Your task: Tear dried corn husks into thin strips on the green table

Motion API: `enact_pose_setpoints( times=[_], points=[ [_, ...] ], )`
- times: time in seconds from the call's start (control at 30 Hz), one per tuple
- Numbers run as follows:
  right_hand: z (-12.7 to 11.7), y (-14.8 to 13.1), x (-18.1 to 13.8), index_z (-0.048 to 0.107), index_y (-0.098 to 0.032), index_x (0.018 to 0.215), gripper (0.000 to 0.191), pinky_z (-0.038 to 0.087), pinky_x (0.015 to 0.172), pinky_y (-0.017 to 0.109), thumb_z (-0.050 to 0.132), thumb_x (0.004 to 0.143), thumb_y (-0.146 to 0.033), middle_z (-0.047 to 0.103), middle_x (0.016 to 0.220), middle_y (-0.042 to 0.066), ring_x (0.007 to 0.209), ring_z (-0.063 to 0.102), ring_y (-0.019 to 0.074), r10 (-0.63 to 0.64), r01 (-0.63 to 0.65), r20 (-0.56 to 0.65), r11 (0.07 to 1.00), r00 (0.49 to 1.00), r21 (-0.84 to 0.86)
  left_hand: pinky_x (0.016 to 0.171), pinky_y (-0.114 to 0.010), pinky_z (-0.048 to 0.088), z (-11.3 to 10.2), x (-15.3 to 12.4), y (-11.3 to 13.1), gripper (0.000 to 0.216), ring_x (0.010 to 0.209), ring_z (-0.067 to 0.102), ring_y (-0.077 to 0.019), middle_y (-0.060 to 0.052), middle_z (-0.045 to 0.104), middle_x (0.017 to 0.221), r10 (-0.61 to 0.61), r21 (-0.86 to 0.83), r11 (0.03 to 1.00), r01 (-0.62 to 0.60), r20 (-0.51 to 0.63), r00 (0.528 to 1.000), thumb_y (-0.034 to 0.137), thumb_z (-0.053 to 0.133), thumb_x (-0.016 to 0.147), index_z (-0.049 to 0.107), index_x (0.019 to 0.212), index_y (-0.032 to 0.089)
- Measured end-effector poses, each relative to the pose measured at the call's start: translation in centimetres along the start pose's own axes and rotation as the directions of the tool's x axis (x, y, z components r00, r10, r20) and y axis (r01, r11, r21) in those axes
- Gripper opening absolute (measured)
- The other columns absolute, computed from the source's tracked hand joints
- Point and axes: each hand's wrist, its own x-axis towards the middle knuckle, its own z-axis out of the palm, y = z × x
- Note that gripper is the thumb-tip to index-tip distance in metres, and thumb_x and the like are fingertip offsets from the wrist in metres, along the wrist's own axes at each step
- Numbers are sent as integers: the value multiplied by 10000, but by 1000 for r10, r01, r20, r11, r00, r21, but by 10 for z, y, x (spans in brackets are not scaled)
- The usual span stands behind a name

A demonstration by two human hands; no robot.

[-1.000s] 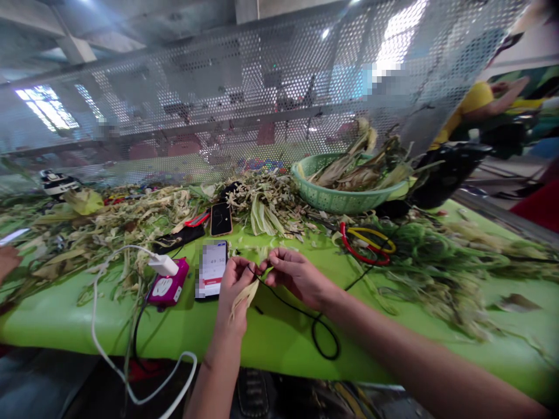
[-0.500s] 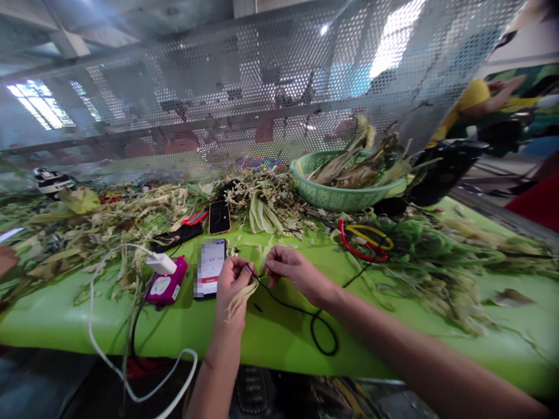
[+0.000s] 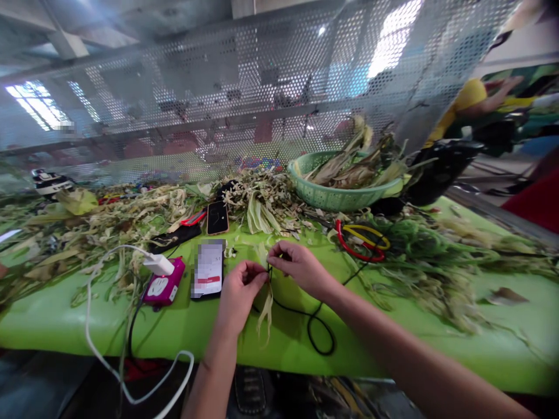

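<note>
My left hand (image 3: 238,294) and my right hand (image 3: 299,266) meet over the front of the green table (image 3: 279,337). Both are closed in a pinch on a thin black cord (image 3: 317,323), which loops down toward the table's front edge. A pale strip of corn husk (image 3: 265,311) hangs from the pinch point between the hands. It dangles below the fingers of the left hand.
A phone with a lit screen (image 3: 207,270) and a pink power bank (image 3: 165,284) with a white charger cable (image 3: 105,326) lie left of my hands. Red-and-yellow scissors (image 3: 360,240), a second phone (image 3: 217,217), a green basket (image 3: 338,189) of husks and heaps of husk surround them.
The husk strip, earlier folded against my left palm, now hangs straight down between the hands. My left hand has turned and both hands have drawn slightly closer.
</note>
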Motion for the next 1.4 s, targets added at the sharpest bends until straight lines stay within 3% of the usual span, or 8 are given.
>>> enact_pose_setpoints(
  times=[0.37,0.43,0.57,0.7,0.9,1.07,1.23,1.4],
  points=[
    [3,-11,-5,632,-167,736,62,416,721,260,637,782,-209,570,791,19,795,539,152,-172,171,2,981,985,-87,664,-248,425,1,0,-1,202,719,572,-147,-36,650,745,-4,-24,1000,5,33,999,304,692,705,650,813,138],
    [3,-13,-6,632,-167,747,77,433,683,253,635,785,-234,573,801,19,756,547,142,-130,130,14,991,991,-15,654,-238,419,1,0,-2,196,715,563,-139,-23,634,728,1,-18,1000,0,34,999,309,681,720,641,812,141],
    [5,-13,-7,603,-169,866,181,425,503,225,591,814,-342,578,745,-7,531,520,95,75,-97,97,967,992,237,645,-219,422,-1,1,-4,209,705,560,-121,-12,634,742,-10,-55,998,10,-12,1000,330,675,728,624,833,156],
    [8,-8,-6,620,-147,825,203,465,612,251,673,741,-325,620,723,7,645,584,128,65,-101,117,940,991,327,641,-216,434,-1,2,-3,237,696,573,-120,-14,629,732,-36,-122,992,33,-25,999,336,700,702,614,832,157],
    [7,2,-3,684,-140,817,142,460,685,269,666,736,-256,674,760,30,726,604,162,20,-39,106,982,994,184,575,-187,397,0,1,-3,231,648,545,-97,5,609,718,2,-153,988,-6,-31,1000,309,702,701,590,847,171],
    [6,2,-3,684,-152,772,80,434,640,256,633,741,-206,667,721,19,689,591,159,-7,6,68,1000,998,21,552,-189,389,-1,1,-2,174,633,522,-99,6,609,720,34,-55,998,-35,-18,999,294,646,749,580,862,179],
    [6,-5,-5,658,-166,767,65,401,649,249,601,753,-138,630,737,16,720,562,152,-138,144,44,964,989,-221,601,-205,410,-2,0,0,176,667,537,-110,-1,615,735,32,-33,999,-32,-2,999,295,639,753,579,866,174],
    [7,-7,-7,608,-163,771,70,394,667,253,555,802,-130,600,767,28,752,538,153,-187,197,63,937,980,-288,634,-215,426,-1,0,0,178,706,551,-117,-4,613,752,15,-87,996,-17,-13,1000,291,642,749,584,870,173]
  ],
)
